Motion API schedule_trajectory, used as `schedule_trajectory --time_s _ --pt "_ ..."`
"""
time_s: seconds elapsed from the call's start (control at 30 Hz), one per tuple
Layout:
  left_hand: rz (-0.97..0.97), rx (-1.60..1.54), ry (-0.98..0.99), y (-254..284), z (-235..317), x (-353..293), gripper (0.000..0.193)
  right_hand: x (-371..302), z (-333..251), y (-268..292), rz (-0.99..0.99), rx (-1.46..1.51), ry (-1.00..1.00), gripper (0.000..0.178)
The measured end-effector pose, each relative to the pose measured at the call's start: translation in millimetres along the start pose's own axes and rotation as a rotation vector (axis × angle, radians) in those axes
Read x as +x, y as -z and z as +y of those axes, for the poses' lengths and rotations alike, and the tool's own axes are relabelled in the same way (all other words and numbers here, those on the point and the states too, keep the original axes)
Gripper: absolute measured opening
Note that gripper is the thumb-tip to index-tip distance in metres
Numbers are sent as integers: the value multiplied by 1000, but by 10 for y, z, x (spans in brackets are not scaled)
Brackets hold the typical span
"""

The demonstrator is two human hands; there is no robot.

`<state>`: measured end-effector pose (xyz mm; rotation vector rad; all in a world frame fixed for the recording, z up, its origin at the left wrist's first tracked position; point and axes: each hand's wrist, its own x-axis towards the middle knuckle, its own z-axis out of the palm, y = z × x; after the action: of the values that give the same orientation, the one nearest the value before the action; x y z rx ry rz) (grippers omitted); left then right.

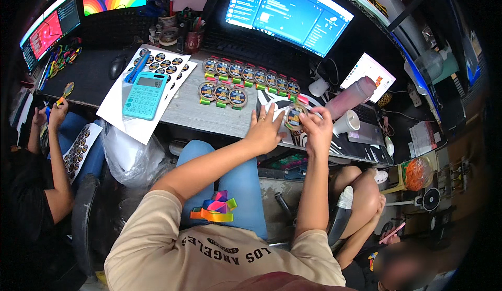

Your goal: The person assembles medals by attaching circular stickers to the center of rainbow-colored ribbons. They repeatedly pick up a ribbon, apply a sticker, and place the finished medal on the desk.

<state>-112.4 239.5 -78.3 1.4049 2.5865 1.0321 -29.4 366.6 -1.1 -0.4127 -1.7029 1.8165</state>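
My right hand (pixel 318 130) pinches a round medal (pixel 294 118) with a dark printed face and a pale rim, held upright at the desk's front edge. A short coloured ribbon piece shows at its top. My left hand (pixel 265 131) lies beside it with fingers spread over a black-and-white patterned surface (pixel 266 99), its thumb close to the medal's rim. To the left, similar medals with bright ribbons stand in a long back row (pixel 248 72) and a shorter front row (pixel 223 95). Several multicoloured ribbon strips (pixel 215 207) rest on my lap.
A turquoise calculator (pixel 144 96) and blue cutter (pixel 137 67) lie on sheets of round stickers (pixel 117 103). A pink bottle (pixel 350 96) and white cup (pixel 347 124) are at the right. One person (pixel 55 116) works at left; another (pixel 361 223) sits at right.
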Motion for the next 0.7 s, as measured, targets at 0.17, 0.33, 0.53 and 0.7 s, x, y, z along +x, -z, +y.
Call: schedule_trajectory --time_s 0.17,0.33,0.53,0.7 --pt "34 83 -105 -37 32 -128 56 590 265 -351 -113 -82 -229 31" --pt "127 47 -159 181 -85 -610 44 762 591 -591 -185 -106 -400 30" --pt "267 160 46 317 -197 -667 44 793 773 -742 -207 -56 -443 29" --pt "268 237 125 256 -228 -559 49 830 816 -775 -211 -71 -456 29"
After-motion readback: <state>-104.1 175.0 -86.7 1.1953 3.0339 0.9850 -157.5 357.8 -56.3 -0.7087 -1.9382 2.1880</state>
